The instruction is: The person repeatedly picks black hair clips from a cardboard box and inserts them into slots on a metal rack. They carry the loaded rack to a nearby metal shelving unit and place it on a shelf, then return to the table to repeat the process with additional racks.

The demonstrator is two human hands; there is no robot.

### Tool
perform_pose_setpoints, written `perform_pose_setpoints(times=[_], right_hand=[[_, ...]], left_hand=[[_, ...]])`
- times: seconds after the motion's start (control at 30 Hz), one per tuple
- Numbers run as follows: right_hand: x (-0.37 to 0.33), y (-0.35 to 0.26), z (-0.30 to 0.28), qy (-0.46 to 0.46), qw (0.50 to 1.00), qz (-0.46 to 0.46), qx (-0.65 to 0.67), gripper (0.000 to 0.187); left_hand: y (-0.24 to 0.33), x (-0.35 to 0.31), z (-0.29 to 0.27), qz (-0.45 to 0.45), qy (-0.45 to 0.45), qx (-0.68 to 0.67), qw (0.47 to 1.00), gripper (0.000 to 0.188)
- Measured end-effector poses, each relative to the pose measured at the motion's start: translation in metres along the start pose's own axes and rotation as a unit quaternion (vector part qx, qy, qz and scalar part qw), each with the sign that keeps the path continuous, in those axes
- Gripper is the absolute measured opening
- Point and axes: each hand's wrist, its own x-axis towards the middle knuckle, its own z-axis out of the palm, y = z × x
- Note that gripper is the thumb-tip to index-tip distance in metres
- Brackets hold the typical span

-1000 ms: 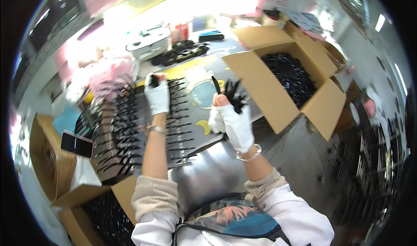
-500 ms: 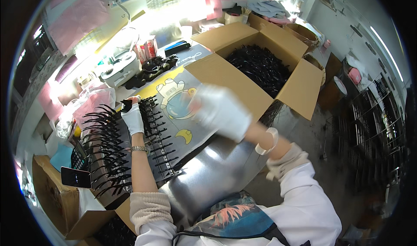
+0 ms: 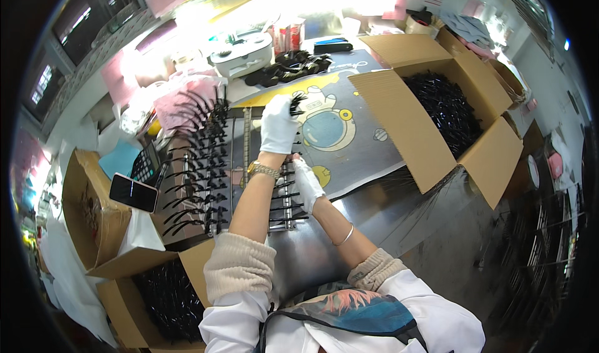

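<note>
My left hand [image 3: 278,126], in a white glove with a watch on the wrist, is shut on a small bunch of thin black plastic pieces [image 3: 296,102] at the far end of a metal rack [image 3: 246,142]. Rows of the same black pieces [image 3: 203,177] hang across the rack. My gloved right hand [image 3: 307,179] lies just below my left wrist, fingertips on the rack's right-hand rows [image 3: 288,204]. Whether it grips a piece is hidden.
A large open cardboard box [image 3: 399,125] full of black pieces stands to the right, another box [image 3: 163,295] at lower left. A phone [image 3: 133,192] lies on a box flap at left. A cartoon mat [image 3: 349,138], a white appliance [image 3: 240,57] and cups sit behind.
My left hand has moved from the rack's left end to its far right corner with a bunch of pieces. My right hand swung out to the right, then came back to the rack under my left wrist.
</note>
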Motion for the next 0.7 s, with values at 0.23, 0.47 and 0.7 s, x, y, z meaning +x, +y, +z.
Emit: perform_pose_setpoints(times=[0.23,0.47,0.7], right_hand=[[-0.011,-0.011,0.014,0.057,0.998,-0.038,0.006,0.048],[-0.009,-0.014,0.010,0.003,0.998,-0.069,-0.011,0.048],[-0.001,-0.007,0.003,-0.026,0.998,-0.047,-0.041,0.047]], left_hand=[[0.012,0.002,-0.002,0.114,-0.090,0.041,0.989,0.013],[-0.024,-0.004,-0.008,0.020,-0.028,-0.049,0.998,0.015],[-0.063,0.010,-0.030,-0.525,0.317,-0.551,0.566,0.011]])
